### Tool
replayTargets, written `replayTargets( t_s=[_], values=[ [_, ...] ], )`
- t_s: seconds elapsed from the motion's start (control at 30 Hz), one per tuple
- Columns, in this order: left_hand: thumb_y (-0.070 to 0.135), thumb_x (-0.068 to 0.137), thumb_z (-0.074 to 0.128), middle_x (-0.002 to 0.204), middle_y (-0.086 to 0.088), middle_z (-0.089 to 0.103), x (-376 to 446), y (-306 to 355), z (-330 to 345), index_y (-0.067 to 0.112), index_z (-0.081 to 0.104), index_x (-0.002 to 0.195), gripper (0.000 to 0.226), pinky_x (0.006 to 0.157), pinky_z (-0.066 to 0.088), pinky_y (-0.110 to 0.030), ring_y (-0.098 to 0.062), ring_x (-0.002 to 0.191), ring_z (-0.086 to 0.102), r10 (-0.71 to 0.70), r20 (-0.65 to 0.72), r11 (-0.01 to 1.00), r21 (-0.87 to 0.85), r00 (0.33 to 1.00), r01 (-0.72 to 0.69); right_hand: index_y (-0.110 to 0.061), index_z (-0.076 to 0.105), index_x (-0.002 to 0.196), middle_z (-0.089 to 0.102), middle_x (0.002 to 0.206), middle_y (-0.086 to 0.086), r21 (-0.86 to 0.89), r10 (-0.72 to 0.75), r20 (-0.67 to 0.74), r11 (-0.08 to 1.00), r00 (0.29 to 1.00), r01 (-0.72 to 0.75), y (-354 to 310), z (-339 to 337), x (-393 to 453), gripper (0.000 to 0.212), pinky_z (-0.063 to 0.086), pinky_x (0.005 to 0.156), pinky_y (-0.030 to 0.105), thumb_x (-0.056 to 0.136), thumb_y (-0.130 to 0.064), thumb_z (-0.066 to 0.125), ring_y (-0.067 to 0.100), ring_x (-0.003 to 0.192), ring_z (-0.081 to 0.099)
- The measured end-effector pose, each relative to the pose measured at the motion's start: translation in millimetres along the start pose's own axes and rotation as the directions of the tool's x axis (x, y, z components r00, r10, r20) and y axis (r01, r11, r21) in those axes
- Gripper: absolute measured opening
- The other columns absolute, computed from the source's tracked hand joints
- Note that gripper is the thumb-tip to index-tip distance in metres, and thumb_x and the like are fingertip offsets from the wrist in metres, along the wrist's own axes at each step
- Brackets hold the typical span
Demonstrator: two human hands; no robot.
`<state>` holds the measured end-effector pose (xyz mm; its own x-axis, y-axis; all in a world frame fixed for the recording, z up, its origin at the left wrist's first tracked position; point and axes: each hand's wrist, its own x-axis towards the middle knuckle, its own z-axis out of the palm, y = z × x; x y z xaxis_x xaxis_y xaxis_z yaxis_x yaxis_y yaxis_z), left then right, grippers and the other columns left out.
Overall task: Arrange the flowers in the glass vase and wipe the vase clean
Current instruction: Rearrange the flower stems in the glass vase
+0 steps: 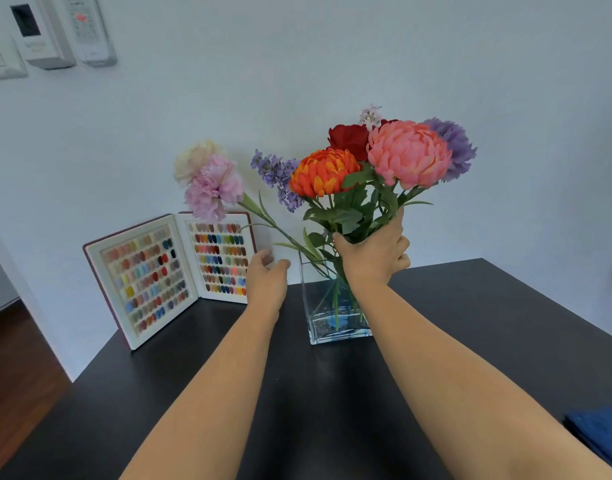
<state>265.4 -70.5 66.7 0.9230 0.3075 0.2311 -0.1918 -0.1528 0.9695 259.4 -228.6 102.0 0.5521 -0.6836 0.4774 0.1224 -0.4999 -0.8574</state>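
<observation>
A square glass vase (pixel 327 323) stands on the black table (pixel 297 393) near the wall, with green stems inside it. My right hand (pixel 377 252) is closed around a bunch of flower stems (pixel 358 216) just above the vase's rim; orange, red, coral-pink and purple blooms rise above it. A pale pink carnation (pixel 212 187) and a cream bloom lean out to the left on a long stem. My left hand (pixel 268 271) hovers left of the vase, fingers apart, holding nothing.
An open book of coloured nail samples (pixel 166 271) stands against the wall at the left. A dark blue cloth (pixel 599 434) lies at the table's right front edge. Wall control panels (pixel 55 29) hang at top left. Wooden floor shows at the left.
</observation>
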Motion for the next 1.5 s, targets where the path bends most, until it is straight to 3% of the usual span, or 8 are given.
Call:
replayTargets(
  t_s=[0.13,0.27,0.43,0.77,0.9,1.2,1.37,1.5],
  values=[
    [0.029,0.092,0.061,0.147,-0.004,0.045,10,11,15,0.017,0.034,0.148,0.063,0.101,0.034,-0.030,-0.021,0.131,0.045,0.035,0.068,0.999,0.031,0.997,-0.037,-0.022,0.015,0.148,0.050,0.131,0.001,-0.008,-0.018,-0.011,1.000,1.000,0.018,4,1,3,0.116,0.028,0.097,0.049,0.057,-0.047,0.083,0.029,0.117,0.042],
    [0.032,0.088,0.065,0.134,-0.006,0.057,21,22,27,0.022,0.045,0.135,0.052,0.096,0.042,-0.033,-0.023,0.121,0.055,0.143,0.129,0.978,0.133,0.981,-0.160,-0.025,0.015,0.146,0.051,0.130,-0.002,0.001,-0.031,-0.011,1.000,0.999,0.031,8,0,6,0.115,0.029,0.094,0.049,0.056,-0.049,0.082,0.029,0.114,0.044],
    [0.030,0.078,0.076,0.130,-0.006,0.061,34,28,38,0.021,0.035,0.140,0.075,0.096,0.048,-0.040,-0.024,0.118,0.057,0.199,0.233,0.922,0.286,0.952,-0.263,-0.029,0.015,0.145,0.056,0.124,-0.002,0.035,-0.026,0.032,0.999,0.999,0.025,15,-3,13,0.114,0.027,0.090,0.043,0.054,-0.050,0.081,0.027,0.113,0.047],
    [0.013,0.081,0.071,0.075,0.010,0.057,35,42,57,0.010,0.033,0.136,0.067,0.062,0.039,-0.027,-0.024,0.078,0.064,0.344,0.171,0.866,0.321,0.923,-0.382,-0.020,0.017,0.143,0.065,0.115,0.001,0.043,-0.049,0.206,0.998,0.977,0.041,29,-9,33,0.102,0.027,0.091,0.039,0.066,-0.048,0.079,0.028,0.109,0.058],
    [0.004,0.086,0.057,0.089,-0.006,0.061,34,52,45,0.008,0.025,0.140,0.063,0.065,0.042,-0.031,-0.028,0.080,0.060,0.407,0.240,0.791,0.390,0.881,-0.472,-0.004,0.035,0.137,0.056,0.077,-0.007,-0.083,-0.083,0.265,0.991,0.961,0.108,29,-10,37,0.082,0.029,0.082,0.036,0.077,-0.048,0.071,0.031,0.095,0.062],
    [0.006,0.088,0.059,0.107,-0.017,0.060,33,84,20,0.008,0.029,0.142,0.061,0.075,0.042,-0.033,-0.033,0.096,0.056,0.324,0.492,0.575,0.576,0.808,-0.582,-0.019,0.012,0.143,0.068,0.106,0.008,-0.090,-0.191,0.342,0.968,0.920,0.235,18,-15,43,0.081,0.035,0.090,0.045,0.082,-0.021,0.066,0.038,0.098,0.061],
    [0.011,0.090,0.060,0.113,-0.017,0.062,22,79,25,0.006,0.041,0.131,0.045,0.082,0.047,-0.038,-0.035,0.099,0.059,0.256,0.515,0.644,0.539,0.818,-0.542,-0.018,0.010,0.146,0.064,0.106,0.014,0.020,-0.230,0.469,0.968,0.853,0.250,15,-21,44,0.079,0.048,0.081,0.044,0.085,-0.011,0.059,0.039,0.094,0.059],
    [0.013,0.088,0.062,0.119,-0.014,0.060,11,71,18,0.010,0.042,0.133,0.049,0.093,0.047,-0.042,-0.031,0.105,0.058,0.258,0.482,0.767,0.425,0.837,-0.481,-0.017,0.020,0.144,0.055,0.087,-0.002,0.160,-0.293,0.515,0.956,0.806,0.246,20,-23,42,0.069,0.039,0.071,0.031,0.085,-0.006,0.053,0.025,0.080,0.054]
  ],
)
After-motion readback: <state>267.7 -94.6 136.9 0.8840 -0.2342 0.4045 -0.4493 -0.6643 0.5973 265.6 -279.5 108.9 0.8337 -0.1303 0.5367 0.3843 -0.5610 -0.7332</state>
